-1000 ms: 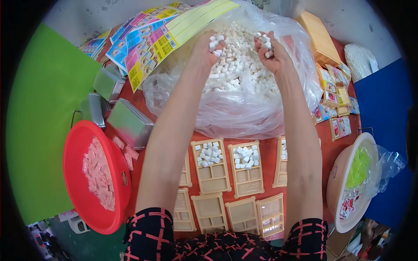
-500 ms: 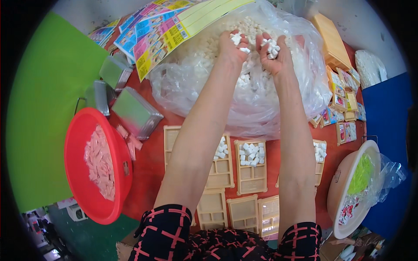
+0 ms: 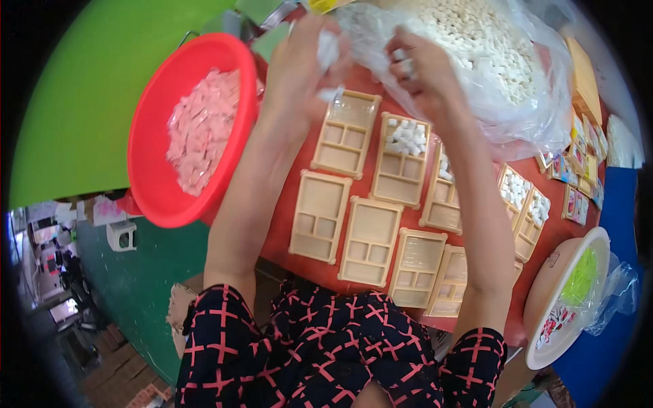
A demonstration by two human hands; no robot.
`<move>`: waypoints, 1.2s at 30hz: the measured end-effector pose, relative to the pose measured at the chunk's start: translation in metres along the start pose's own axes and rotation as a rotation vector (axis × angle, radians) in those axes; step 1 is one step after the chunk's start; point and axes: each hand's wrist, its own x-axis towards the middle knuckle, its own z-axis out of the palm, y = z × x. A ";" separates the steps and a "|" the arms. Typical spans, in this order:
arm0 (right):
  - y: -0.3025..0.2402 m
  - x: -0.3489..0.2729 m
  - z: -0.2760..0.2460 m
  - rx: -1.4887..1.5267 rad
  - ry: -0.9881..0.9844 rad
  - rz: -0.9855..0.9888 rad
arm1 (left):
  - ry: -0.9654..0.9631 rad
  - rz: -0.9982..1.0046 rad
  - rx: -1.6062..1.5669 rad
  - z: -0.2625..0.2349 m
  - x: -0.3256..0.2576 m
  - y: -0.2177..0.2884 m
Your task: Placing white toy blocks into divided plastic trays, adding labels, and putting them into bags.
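My left hand [image 3: 303,64], smeared by motion, is curled around small white cubes above the far end of a beige compartment tray [image 3: 345,129]. A white piece shows just below its fingers, over that tray; whether it is held or falling I cannot tell. My right hand [image 3: 425,71] is closed around more white cubes [image 3: 404,62], beside the large clear plastic bag [image 3: 381,30]. Under it, a second tray [image 3: 398,185] has white cubes [image 3: 407,138] heaped in its large far compartment. Further right, partly behind my right forearm, several trays hold white cubes in the same place.
Several trays without cubes [image 3: 371,234] line the near edge of the red table [image 3: 272,238]. A red basin [image 3: 235,146] of pink packets stands left. A pale basin [image 3: 541,292] with green strips and small packets is at right. Boxed sets [image 3: 577,204] lie behind it.
Both hands have left the bag of cubes and come left and nearer, over the trays, with cubes in them. The view has shifted left, bringing more of the trays and floor into sight.
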 end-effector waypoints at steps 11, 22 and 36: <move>0.109 0.020 0.027 -1.153 0.023 -1.037 | -0.008 0.477 0.879 -0.082 -0.114 -0.098; 0.117 0.027 0.019 -1.202 0.152 -1.098 | 0.000 0.648 1.100 -0.085 -0.115 -0.104; 0.111 0.019 0.023 -1.142 0.041 -0.833 | -0.071 0.564 1.115 -0.092 -0.126 -0.095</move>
